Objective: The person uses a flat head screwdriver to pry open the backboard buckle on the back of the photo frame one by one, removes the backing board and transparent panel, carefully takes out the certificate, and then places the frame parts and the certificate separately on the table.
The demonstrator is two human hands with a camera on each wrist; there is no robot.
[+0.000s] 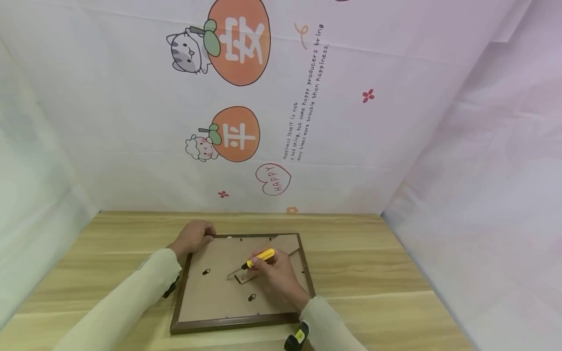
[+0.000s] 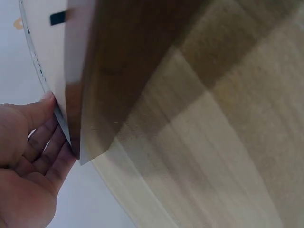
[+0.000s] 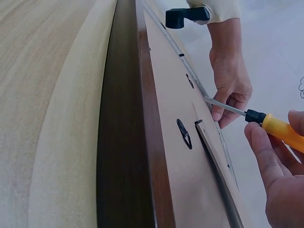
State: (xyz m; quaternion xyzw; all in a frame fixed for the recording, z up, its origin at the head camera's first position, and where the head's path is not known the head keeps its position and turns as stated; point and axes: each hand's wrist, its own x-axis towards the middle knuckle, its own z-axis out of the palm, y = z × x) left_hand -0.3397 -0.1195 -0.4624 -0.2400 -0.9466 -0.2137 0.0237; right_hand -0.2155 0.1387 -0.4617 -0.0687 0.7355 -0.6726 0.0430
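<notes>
In the head view, the right hand (image 1: 281, 277) grips a yellow-handled screwdriver (image 1: 263, 256) over the flat tan backboard (image 1: 215, 297) set inside a brown picture frame (image 1: 237, 322) on the wood-grain table (image 1: 373, 263). Left wrist view: the left hand (image 2: 31, 173) pinches the frame's corner. Right wrist view: a black loop-shaped hanger (image 3: 182, 129) lies against the backboard.

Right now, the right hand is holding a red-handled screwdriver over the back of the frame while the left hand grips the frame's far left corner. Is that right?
Not quite: the screwdriver is yellow-handled, not red-handled, as the head view shows. The right hand does hold it over the back of the frame, and the left hand grips the far left corner.
</notes>
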